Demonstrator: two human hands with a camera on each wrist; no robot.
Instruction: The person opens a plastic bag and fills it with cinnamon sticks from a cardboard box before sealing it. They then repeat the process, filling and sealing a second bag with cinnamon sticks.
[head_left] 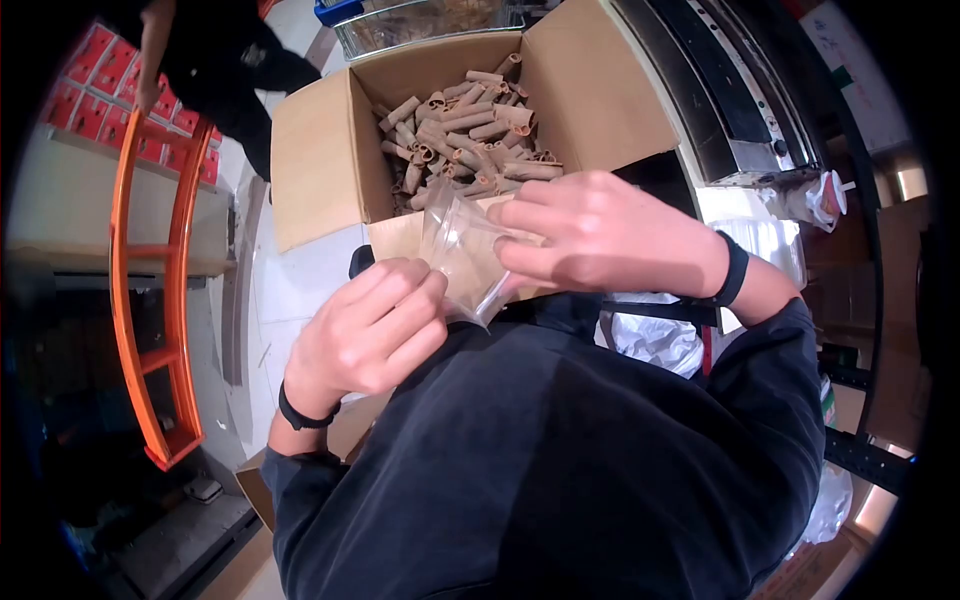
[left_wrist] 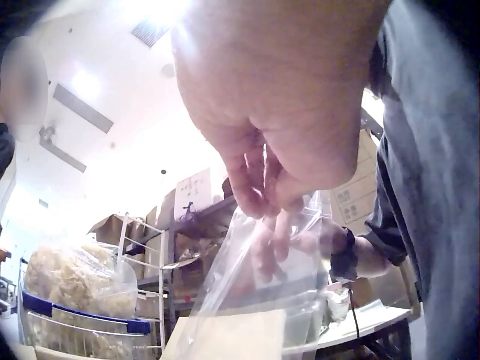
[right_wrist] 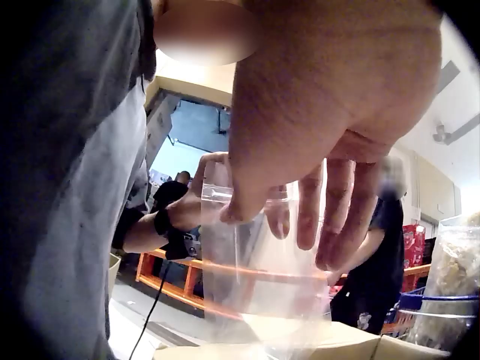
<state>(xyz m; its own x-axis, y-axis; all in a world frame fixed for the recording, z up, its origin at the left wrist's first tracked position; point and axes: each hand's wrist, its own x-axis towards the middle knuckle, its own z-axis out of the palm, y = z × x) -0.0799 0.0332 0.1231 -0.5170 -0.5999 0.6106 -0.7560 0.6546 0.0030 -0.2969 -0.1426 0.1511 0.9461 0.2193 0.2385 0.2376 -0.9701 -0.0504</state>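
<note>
A clear plastic bag point(head_left: 462, 250) is stretched between both hands, just in front of an open cardboard box of brown bark-like rolls point(head_left: 470, 130). The left hand point(head_left: 372, 325) pinches the bag's left edge; in the left wrist view the left hand's fingertips point(left_wrist: 259, 206) meet on the film point(left_wrist: 232, 285). On the other side the right hand point(head_left: 600, 235) pinches the bag between thumb and fingers. In the right wrist view the right hand point(right_wrist: 330, 112) is at the top of the bag point(right_wrist: 259, 270), thumb on its edge. I see nothing inside the bag.
An orange ladder-like frame point(head_left: 125, 260) stands at the left, with another person point(head_left: 225, 70) beside it and red boxes point(head_left: 95, 90) behind. A wire basket point(head_left: 430, 25) lies beyond the box. A black and silver machine point(head_left: 740, 90) is at the right, near crumpled plastic point(head_left: 655, 345).
</note>
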